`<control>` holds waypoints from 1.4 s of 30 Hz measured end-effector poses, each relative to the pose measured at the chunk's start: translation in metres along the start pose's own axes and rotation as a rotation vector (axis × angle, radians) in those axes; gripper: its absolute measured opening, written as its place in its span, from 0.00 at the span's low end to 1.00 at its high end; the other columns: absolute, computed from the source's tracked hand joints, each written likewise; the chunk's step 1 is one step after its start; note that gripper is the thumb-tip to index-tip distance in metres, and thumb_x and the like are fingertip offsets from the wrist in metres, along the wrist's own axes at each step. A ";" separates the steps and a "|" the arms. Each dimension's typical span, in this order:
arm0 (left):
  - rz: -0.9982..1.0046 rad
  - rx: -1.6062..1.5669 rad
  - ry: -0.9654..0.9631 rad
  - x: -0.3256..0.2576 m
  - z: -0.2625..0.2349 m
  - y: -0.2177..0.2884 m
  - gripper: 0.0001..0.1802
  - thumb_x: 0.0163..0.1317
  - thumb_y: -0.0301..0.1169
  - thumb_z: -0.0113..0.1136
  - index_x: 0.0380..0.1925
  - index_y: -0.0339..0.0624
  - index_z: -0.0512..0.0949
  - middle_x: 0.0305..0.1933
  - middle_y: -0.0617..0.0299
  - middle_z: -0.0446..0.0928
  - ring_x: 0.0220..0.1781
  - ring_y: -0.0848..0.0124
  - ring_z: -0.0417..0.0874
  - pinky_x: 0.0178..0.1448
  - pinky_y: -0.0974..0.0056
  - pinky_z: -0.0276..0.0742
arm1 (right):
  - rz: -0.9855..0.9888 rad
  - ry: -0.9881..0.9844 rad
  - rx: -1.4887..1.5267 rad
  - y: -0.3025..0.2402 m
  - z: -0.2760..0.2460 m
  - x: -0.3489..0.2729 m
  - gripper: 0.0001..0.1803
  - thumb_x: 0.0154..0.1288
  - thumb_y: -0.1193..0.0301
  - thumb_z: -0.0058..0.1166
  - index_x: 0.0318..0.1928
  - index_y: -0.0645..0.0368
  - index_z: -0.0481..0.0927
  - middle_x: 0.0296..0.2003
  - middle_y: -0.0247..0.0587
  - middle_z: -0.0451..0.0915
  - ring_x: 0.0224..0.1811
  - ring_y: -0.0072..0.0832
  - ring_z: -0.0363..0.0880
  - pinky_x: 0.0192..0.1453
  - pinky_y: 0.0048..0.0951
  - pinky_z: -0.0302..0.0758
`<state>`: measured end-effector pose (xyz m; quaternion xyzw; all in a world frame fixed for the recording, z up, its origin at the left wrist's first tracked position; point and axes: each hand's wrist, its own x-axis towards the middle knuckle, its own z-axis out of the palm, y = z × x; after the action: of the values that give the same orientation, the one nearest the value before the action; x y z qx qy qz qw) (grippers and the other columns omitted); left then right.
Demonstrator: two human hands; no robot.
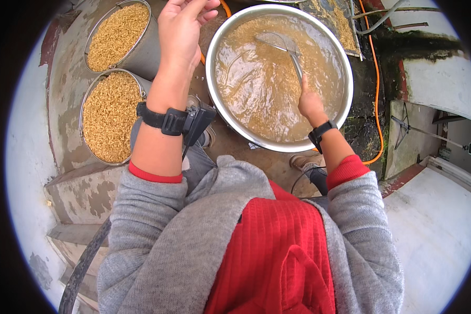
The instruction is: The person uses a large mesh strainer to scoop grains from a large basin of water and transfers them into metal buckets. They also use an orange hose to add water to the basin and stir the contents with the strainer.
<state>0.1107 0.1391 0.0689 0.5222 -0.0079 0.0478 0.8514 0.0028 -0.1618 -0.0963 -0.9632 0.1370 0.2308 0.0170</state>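
Note:
A wide metal basin [213, 78] full of cloudy brown water with grain in it stands in front of me. My right hand [312, 104] grips the metal handle of a round strainer [278, 40], whose head lies at the water's surface toward the far side. Ripples run across the water. Left of the basin, my left hand [186, 23] is raised near the upper edge of the picture. Its fingers are loosely bent and apart, partly cut off by the edge, and I see nothing in them.
Two metal buckets [82, 112] heaped with golden grain stand at the left by a worn wall. An orange hose [378, 99] runs along the right. A tray of grain [345, 29] lies beyond the basin. Concrete steps [83, 193] are at lower left.

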 end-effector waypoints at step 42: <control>-0.001 -0.020 0.004 0.003 0.000 -0.004 0.11 0.65 0.27 0.52 0.47 0.40 0.74 0.42 0.65 0.76 0.37 0.78 0.78 0.38 0.75 0.74 | -0.104 0.133 0.648 -0.005 0.072 -0.119 0.41 0.57 0.76 0.50 0.69 0.43 0.48 0.36 0.66 0.78 0.38 0.60 0.76 0.42 0.51 0.72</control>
<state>0.1136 0.1379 0.0653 0.5135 -0.0063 0.0481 0.8567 -0.1291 -0.1201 -0.1071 -0.9262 0.1550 0.1105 0.3254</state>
